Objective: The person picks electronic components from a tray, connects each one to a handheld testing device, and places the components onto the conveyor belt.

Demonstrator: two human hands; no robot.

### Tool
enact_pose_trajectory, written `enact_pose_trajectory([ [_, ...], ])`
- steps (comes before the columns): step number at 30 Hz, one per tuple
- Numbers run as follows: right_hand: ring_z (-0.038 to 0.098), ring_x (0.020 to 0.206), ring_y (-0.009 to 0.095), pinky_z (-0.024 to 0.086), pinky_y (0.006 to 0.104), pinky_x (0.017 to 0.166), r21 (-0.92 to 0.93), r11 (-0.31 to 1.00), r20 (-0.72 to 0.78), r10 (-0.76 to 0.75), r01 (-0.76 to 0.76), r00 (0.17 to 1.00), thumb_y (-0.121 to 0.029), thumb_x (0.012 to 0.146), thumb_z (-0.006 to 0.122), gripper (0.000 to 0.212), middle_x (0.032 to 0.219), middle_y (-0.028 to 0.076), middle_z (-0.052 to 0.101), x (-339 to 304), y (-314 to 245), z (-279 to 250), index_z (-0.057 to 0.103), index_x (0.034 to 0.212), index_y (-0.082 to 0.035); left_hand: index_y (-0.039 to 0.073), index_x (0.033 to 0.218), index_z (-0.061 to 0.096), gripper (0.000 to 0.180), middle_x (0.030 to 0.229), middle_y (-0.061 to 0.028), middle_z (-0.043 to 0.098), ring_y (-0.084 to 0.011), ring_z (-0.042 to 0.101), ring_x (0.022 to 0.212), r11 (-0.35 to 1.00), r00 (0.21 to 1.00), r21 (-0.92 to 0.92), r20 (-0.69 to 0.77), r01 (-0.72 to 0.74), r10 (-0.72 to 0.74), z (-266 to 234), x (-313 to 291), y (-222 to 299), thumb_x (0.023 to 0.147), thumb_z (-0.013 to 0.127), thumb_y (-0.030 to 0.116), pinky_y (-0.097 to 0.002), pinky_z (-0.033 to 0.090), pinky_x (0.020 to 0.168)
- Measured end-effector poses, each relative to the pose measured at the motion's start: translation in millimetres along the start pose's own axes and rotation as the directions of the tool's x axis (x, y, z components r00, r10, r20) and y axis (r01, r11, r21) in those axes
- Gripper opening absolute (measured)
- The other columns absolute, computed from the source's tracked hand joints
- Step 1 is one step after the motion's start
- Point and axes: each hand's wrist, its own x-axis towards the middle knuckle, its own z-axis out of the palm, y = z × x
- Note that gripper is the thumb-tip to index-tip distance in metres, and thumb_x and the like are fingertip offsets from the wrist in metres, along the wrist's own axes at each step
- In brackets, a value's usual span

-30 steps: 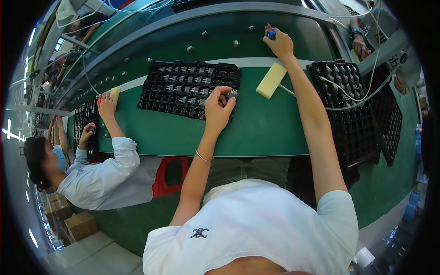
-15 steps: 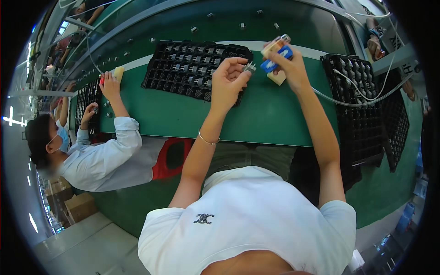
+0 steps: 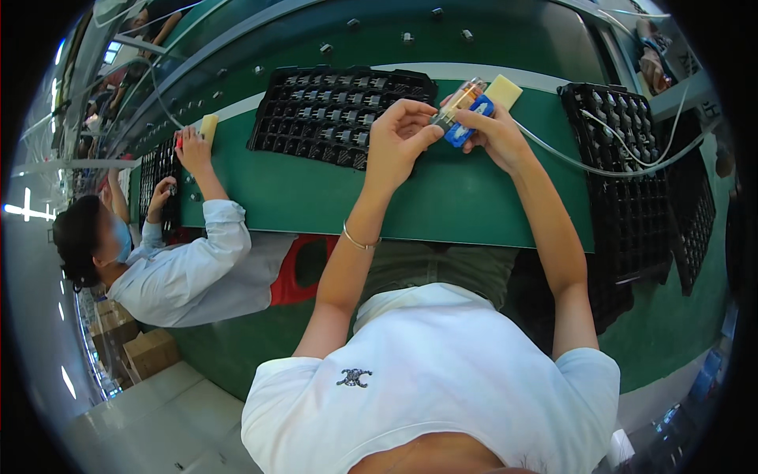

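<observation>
My left hand [image 3: 397,136] is closed, thumb and fingers pinching a small grey metal part with pins, now mostly hidden at the fingertips. My right hand [image 3: 497,136] grips a handheld tool [image 3: 471,120] with a blue body and a clear, orange-tinted cylinder. The tool's near end meets the left fingertips. Just beyond the right hand shows a pale yellow block [image 3: 505,92]; whether the hand touches it I cannot tell. To the left of my hands lies a black compartment tray [image 3: 272,136] holding rows of small pronged metal parts.
At the right, another black tray [image 3: 580,118] holds grey parts, with a clear hose [image 3: 553,158] running past it. Several small parts stand along the far green surface [image 3: 537,55]. A masked co-worker [image 3: 178,268] sits at the left, holding a red tool near a yellow block [image 3: 209,126].
My right hand has brought the tool down and left against the part in my left hand; the two were apart before. The yellow block now shows above the right hand rather than below it.
</observation>
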Motion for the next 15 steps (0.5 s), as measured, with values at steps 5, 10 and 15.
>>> enact_pose_trajectory([
  [5, 0.059, 0.062, 0.006, 0.049, 0.0186, 0.05, 0.012, 1.0, -0.077, -0.005, 0.006, 0.997, -0.022, 0.087, 0.068, 0.036, 0.088, 0.003, 0.065, 4.1, -1.4, -2.8, 0.059, 0.115, -0.002, -0.003, 0.096, 0.062, 0.02, 0.084, -0.005, 0.066, -0.0057, 0.06, 0.071, 1.0, 0.999, -0.014, -0.037, 0.005, -0.005, -4.5, 2.3, -2.6, 0.08, 0.072, 0.001, -0.0175, 0.048, 0.062],
  [10, 0.059, 0.059, 0.006, 0.049, 0.0182, 0.049, -0.019, 0.999, -0.1, -0.047, 0.045, 0.994, -0.026, 0.087, 0.068, 0.038, 0.087, 0.004, 0.064, 2.7, 4.6, 1.0, 0.058, 0.114, -0.001, -0.004, 0.094, 0.063, 0.018, 0.081, -0.005, 0.065, -0.0051, 0.06, 0.069, 1.0, 0.997, -0.019, -0.068, 0.022, -0.023, -1.6, 2.9, -5.7, 0.079, 0.072, 0.001, -0.0172, 0.048, 0.062],
  [15, 0.059, 0.058, 0.006, 0.051, 0.0189, 0.05, 0.042, 0.999, -0.075, 0.018, -0.015, 0.997, -0.029, 0.086, 0.07, 0.042, 0.087, 0.004, 0.064, 1.7, 3.6, 3.7, 0.057, 0.115, -0.002, -0.004, 0.094, 0.063, 0.018, 0.08, -0.0044, 0.065, -0.0043, 0.059, 0.067, 0.999, 0.997, -0.021, -0.064, 0.049, -0.05, -0.9, 2.9, -5.0, 0.079, 0.072, 0.001, -0.016, 0.047, 0.06],
])
